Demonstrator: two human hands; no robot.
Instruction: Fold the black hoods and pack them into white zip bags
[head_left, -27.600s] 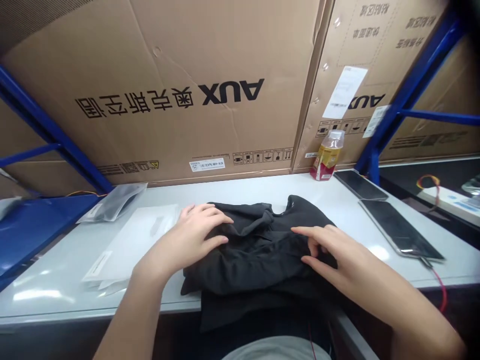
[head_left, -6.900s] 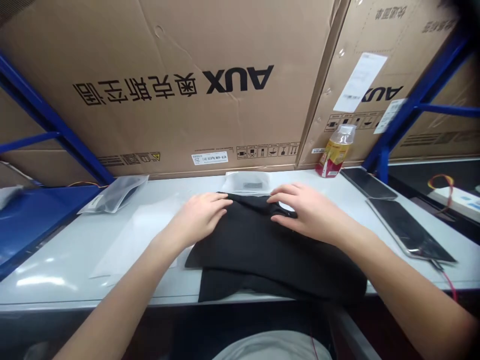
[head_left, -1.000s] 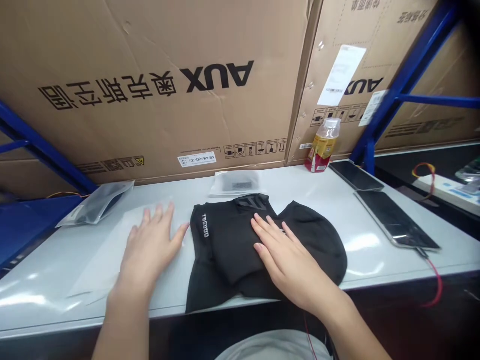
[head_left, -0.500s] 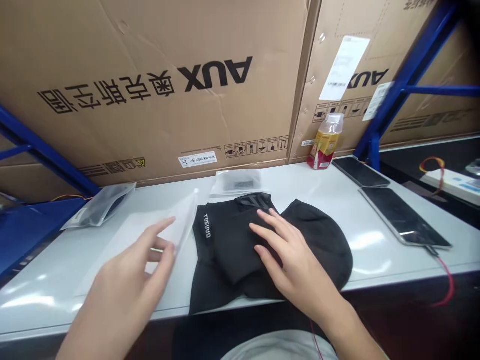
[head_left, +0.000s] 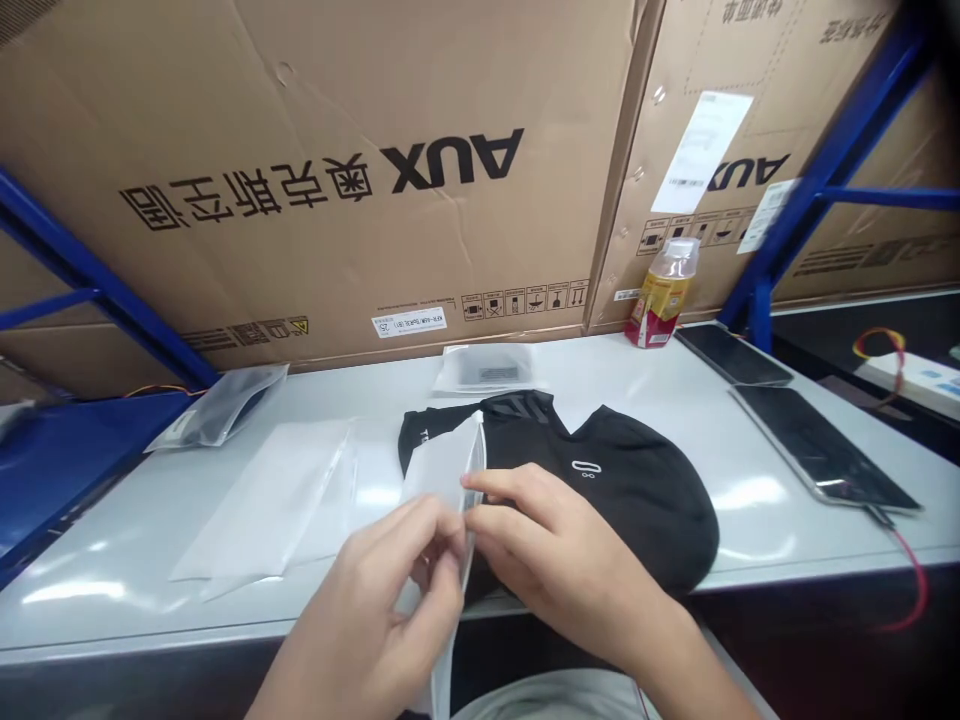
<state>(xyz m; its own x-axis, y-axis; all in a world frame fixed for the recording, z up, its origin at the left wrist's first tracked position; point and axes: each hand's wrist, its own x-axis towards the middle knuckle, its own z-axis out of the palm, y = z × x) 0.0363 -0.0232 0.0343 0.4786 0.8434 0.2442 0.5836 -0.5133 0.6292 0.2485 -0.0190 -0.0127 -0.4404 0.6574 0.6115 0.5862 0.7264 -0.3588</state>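
Observation:
A folded black garment (head_left: 615, 490) with a small white logo lies at the front edge of the white table (head_left: 127, 560). Above its left part I hold a frosted plastic bag (head_left: 448, 470) upright. My left hand (head_left: 375, 620) pinches the bag from the left. My right hand (head_left: 547, 560) pinches the bag's edge from the right, fingers closed on the plastic. Both hands hover over the near edge of the garment.
A stack of flat plastic bags (head_left: 270, 500) lies left of the garment; two packed bags (head_left: 217, 405) (head_left: 484, 366) lie further back. A drink bottle (head_left: 664, 305) and two dark tablets (head_left: 814, 445) are on the right. Cardboard boxes (head_left: 337, 170) wall the back.
My left hand took a plastic bag from the stack on the left and brought it over the garment. My right hand left the garment and took hold of the bag's edge.

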